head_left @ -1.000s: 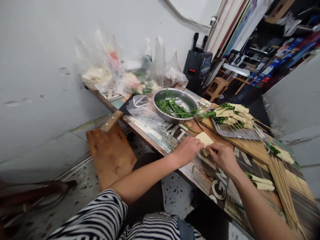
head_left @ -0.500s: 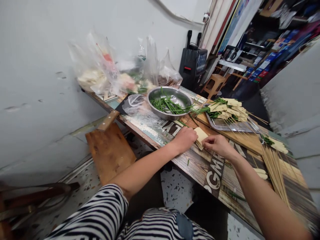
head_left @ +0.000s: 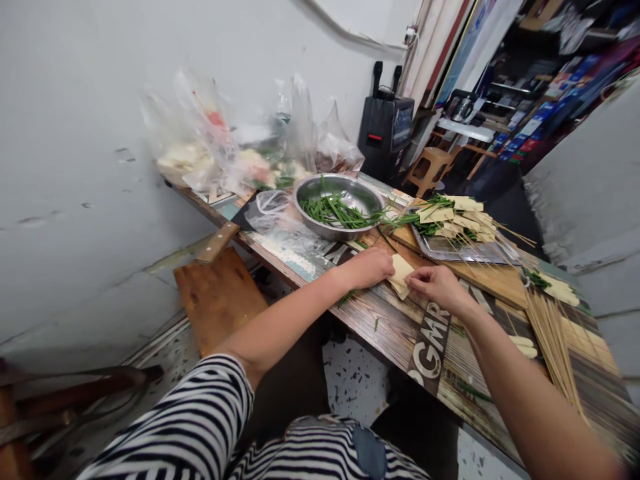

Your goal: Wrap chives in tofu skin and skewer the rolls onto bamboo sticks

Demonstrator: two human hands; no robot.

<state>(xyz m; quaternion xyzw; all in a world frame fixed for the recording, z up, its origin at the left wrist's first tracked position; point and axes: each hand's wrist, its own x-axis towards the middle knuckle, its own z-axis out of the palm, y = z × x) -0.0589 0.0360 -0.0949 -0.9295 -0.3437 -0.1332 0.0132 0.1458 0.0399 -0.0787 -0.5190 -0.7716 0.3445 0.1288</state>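
A small stack of pale yellow tofu sheets [head_left: 401,274] lies on the table between my hands. My left hand [head_left: 371,267] is closed at the stack's left edge, its fingertips partly hidden. From the right, my right hand [head_left: 436,285] pinches the near right edge of the sheets between thumb and finger. Bits of green chive [head_left: 345,298] show beside my left wrist. Just beyond my hands stands a steel bowl [head_left: 306,217] of cut chives [head_left: 333,210]. To its right, a metal tray [head_left: 440,253] carries skewered tofu rolls [head_left: 453,213] filled with greens.
Bare bamboo skewers [head_left: 555,353] lie at the right, near pale rolls [head_left: 523,347]. The tray rests on a wooden board [head_left: 500,283]. A cleaver [head_left: 219,243] has its handle over the left table edge. Plastic bags [head_left: 200,147] and a black speaker [head_left: 385,133] stand behind.
My left hand and forearm have shifted slightly up, and a chive piece now shows below the wrist. My right hand has moved slightly up and right, still pinching the sheets.
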